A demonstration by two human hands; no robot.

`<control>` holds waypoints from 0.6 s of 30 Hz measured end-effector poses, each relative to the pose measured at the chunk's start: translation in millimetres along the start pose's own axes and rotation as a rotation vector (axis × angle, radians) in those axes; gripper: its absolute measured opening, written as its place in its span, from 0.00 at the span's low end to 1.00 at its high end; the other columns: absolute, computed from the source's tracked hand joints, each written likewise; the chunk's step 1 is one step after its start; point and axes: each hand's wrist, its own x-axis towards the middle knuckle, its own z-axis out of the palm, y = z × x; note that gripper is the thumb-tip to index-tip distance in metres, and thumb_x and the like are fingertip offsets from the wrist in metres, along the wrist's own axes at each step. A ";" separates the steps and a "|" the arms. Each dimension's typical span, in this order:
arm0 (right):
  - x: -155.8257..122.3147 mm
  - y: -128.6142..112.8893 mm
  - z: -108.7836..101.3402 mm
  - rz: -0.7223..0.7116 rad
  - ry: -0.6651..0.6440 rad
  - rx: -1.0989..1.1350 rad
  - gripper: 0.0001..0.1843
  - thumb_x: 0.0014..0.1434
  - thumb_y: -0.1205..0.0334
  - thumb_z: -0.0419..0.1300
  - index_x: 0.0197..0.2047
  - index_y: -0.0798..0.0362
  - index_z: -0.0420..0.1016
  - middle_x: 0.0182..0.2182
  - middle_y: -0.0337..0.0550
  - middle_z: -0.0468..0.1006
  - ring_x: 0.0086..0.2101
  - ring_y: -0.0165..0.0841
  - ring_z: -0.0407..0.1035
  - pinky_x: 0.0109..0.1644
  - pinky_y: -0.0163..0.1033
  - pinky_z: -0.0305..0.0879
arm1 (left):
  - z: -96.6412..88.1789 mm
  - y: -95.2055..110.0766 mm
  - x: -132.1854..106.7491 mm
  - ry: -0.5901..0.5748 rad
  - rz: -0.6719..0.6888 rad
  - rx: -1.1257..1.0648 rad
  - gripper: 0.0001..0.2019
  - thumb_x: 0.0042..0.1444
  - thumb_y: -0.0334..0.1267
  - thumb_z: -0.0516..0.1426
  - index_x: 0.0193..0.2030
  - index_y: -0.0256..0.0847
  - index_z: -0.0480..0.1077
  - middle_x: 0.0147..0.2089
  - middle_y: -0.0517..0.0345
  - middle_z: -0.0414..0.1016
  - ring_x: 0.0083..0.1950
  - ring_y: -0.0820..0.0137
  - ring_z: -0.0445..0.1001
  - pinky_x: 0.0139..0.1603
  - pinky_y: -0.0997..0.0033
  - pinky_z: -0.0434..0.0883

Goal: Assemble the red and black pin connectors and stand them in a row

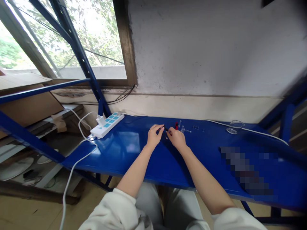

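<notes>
R hand (177, 137) fingers pinch small black rod (165, 128); L hand (154, 136) fingertips at its other end, can't tell if gripping. Long axis slants betw. hands, down toward R. Red piece (177, 125), clear bits (182, 129) just beyond R.

Our left forearm (134, 171) and right forearm (203, 177) reach forward, bare, slanting inward towards each other. Our left hand (153, 136) and right hand (177, 137) sit close together, backs upward, fingers (158, 126) curled inward in a pinching pose.
</notes>
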 end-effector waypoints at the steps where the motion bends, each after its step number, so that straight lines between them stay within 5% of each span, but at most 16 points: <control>1: -0.3 0.0 -0.3 -0.008 0.005 -0.001 0.07 0.59 0.58 0.49 0.35 0.50 0.66 0.25 0.38 0.74 0.26 0.31 0.68 0.25 0.32 0.46 | -0.4 -0.9 0.7 0.013 -0.010 -0.020 0.11 0.56 0.40 0.51 0.40 0.41 0.72 0.38 0.54 0.71 0.37 0.73 0.70 0.37 0.73 0.67; 13: -1.6 0.9 1.0 -0.069 0.037 -0.018 0.10 0.59 0.58 0.48 0.36 0.50 0.69 0.25 0.39 0.75 0.26 0.31 0.68 0.25 0.32 0.47 | 2.5 -7.5 2.9 0.010 -0.053 -0.121 0.07 0.53 0.39 0.54 0.35 0.38 0.69 0.36 0.55 0.71 0.34 0.75 0.69 0.30 0.76 0.63; 18: -2.6 -4.4 -0.7 -0.050 0.068 0.062 0.11 0.59 0.56 0.48 0.38 0.50 0.68 0.25 0.38 0.75 0.25 0.29 0.67 0.25 0.31 0.48 | 4.1 -6.4 3.3 0.038 -0.157 -0.213 0.12 0.52 0.42 0.55 0.41 0.39 0.68 0.35 0.55 0.72 0.33 0.75 0.69 0.28 0.77 0.63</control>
